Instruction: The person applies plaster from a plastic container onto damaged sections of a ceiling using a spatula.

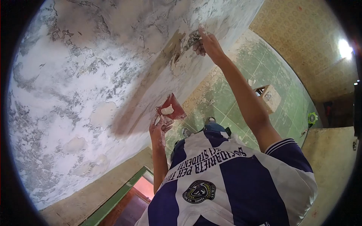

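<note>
In the head view my left hand (160, 127), dusted with white, grips a red square plate (176, 107) close to the wall. A lump of white putty (167, 109) sits on the plate. Farther up, my right hand (208, 44) is held against the wall (109, 71), its fingers curled and the thumb stretched along the surface. What it grips I cannot make out. Right at its fingertips is a rough grey patch (193, 39). The wall is mottled white and grey, with flaking spots and a brownish strip below the right hand.
A dusty box-like stool (270, 98) stands on the green tiled floor (250, 71), which is strewn with white debris. A green round object (312, 118) is at the right. Lower left is a green door frame (113, 197); a bright lamp (345, 49) shines at the upper right.
</note>
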